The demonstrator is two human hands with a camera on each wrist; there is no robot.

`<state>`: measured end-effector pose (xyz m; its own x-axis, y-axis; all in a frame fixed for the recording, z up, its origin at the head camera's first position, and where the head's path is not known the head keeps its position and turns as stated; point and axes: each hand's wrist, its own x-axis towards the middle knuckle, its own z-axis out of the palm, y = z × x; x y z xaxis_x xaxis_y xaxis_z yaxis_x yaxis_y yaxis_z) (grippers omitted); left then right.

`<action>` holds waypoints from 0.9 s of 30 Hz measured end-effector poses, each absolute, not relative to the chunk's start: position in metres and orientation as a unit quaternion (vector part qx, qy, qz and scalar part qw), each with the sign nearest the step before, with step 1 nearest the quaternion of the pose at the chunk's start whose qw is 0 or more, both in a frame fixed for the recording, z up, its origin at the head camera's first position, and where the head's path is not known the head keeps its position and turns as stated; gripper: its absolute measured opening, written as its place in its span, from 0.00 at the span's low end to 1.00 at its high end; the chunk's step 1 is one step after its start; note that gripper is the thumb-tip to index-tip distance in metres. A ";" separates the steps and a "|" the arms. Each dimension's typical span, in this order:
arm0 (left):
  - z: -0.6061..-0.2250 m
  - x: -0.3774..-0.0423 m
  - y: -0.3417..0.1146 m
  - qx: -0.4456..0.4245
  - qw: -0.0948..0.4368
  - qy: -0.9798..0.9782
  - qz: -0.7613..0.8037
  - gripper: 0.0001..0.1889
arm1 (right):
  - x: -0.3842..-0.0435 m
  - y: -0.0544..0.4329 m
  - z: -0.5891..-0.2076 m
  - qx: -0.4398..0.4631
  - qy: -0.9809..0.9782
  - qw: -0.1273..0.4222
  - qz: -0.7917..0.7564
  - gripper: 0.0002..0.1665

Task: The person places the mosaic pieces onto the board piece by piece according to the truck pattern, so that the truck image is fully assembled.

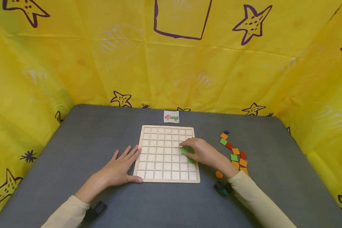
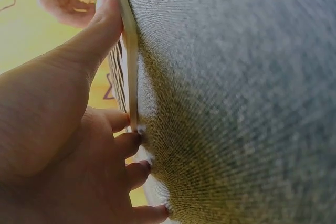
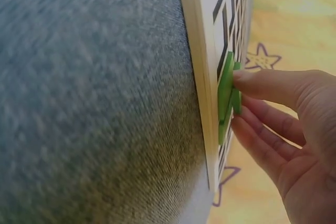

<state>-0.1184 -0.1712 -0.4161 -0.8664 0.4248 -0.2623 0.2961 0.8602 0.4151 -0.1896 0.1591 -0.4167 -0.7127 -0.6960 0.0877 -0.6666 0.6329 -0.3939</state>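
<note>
Left hand [image 1: 120,169] splayed, right hand [image 1: 203,151] pinched round green tile [image 1: 184,150]

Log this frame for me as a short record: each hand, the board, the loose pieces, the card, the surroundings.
left hand: fingers spread at the board's left edge, thumb on its near-left corner
right hand: pinches a green piece over the board's right side
board: pale grid; green pieces at right, partly hidden, count unclear
loose pieces: orange, green, red and blue, right of the board
card: beyond the board, small printed picture
surroundings: grey table, yellow patterned cloth behind
</note>
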 end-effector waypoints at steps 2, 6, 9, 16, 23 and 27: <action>-0.416 -0.118 -0.172 0.190 0.174 0.949 0.185 0.59 | -0.190 0.157 -0.417 -0.376 0.903 0.041 -0.203 0.22; -0.417 -0.118 -0.172 0.189 0.172 0.949 0.185 0.59 | -0.191 0.155 -0.417 -0.372 0.904 0.051 -0.203 0.21; -0.417 -0.118 -0.172 0.190 0.172 0.949 0.183 0.59 | -0.190 0.156 -0.417 -0.369 0.906 0.051 -0.200 0.20; -0.416 -0.118 -0.171 0.191 0.171 0.949 0.182 0.59 | -0.189 0.158 -0.419 -0.367 0.907 0.046 -0.204 0.19; -0.416 -0.117 -0.172 0.193 0.168 0.949 0.184 0.59 | -0.188 0.157 -0.421 -0.372 0.905 0.035 -0.206 0.18; -0.415 -0.117 -0.172 0.193 0.169 0.949 0.184 0.59 | -0.187 0.156 -0.421 -0.376 0.904 0.029 -0.201 0.17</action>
<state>-0.1173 -0.1720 -0.4154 -0.8690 0.4276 -0.2489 0.3032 0.8578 0.4150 -0.1874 0.1555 -0.4206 -0.7155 -0.6916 0.0983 -0.6679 0.6361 -0.3864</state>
